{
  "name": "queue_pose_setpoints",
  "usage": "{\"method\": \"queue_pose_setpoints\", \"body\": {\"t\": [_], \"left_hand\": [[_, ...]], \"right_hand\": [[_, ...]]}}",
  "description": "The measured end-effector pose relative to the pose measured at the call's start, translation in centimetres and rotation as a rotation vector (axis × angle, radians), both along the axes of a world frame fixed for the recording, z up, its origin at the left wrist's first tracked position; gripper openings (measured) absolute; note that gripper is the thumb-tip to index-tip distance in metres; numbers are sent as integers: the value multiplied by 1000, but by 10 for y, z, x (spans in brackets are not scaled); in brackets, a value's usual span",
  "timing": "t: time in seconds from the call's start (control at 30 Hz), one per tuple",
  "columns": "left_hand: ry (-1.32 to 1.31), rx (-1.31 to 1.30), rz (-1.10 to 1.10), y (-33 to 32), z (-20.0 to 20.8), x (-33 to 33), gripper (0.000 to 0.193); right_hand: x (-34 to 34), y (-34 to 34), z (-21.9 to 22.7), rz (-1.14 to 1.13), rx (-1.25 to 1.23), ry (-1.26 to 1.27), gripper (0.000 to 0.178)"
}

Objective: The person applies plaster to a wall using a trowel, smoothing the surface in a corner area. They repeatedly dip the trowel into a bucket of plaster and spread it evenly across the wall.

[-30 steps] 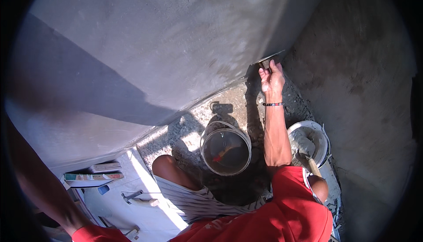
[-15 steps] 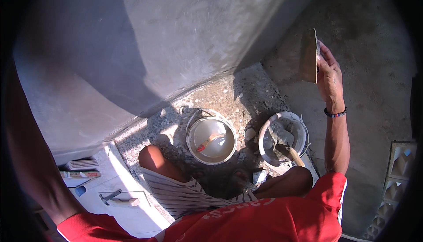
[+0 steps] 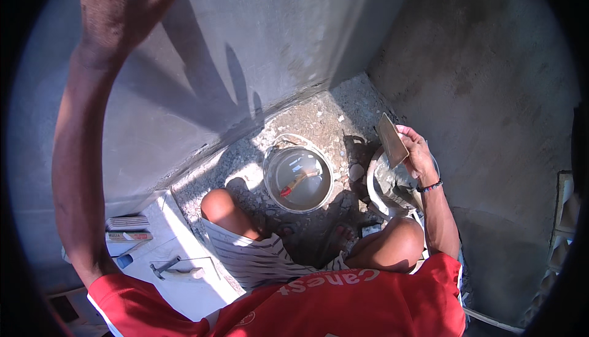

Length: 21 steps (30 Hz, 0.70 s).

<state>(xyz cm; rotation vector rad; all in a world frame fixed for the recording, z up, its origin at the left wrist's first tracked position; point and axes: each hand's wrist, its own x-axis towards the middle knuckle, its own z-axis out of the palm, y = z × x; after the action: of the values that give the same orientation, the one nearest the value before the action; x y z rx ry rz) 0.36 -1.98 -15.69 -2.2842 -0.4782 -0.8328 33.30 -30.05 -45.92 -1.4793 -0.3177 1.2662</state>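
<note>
Your right hand point(image 3: 419, 154) grasps the flat plate point(image 3: 391, 140) from one side, near the right bucket point(image 3: 372, 183), perhaps to leave its face free; whether your left hand point(image 3: 123, 8) grasps anything, I cannot tell.

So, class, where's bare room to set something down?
Free: gritty floor between round whitish water bucket and grey wall corner; white board between dark hammer and that floor. Crowded: round white mortar bucket, partly hidden by the right hand holding thin brown rectangular plate.

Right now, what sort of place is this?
Likely a construction or renovation site: bare grey wall, rubble-strewn ground, and a bucket of liquid standing on it.
</note>
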Motion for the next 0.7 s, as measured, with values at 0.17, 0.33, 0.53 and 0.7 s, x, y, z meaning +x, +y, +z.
{"method": "queue_pose_setpoints", "body": {"t": [0.17, 0.33, 0.53, 0.7], "left_hand": [[75, -940, 2, -84, -176, -18, 40], [32, -1398, -113, -129, -272, -37, 27], [-85, -1986, -213, -196, -297, 5, 35], [-273, -2540, -227, -251, -326, 74, 36]], "right_hand": [[0, -10, 2, 108, 46, 57, 32], [33, -39, 22, 109, -14, -174, 38], [51, -74, -4, 308, -531, -575, 35], [64, -89, -78, 404, -586, -904, 28]]}}
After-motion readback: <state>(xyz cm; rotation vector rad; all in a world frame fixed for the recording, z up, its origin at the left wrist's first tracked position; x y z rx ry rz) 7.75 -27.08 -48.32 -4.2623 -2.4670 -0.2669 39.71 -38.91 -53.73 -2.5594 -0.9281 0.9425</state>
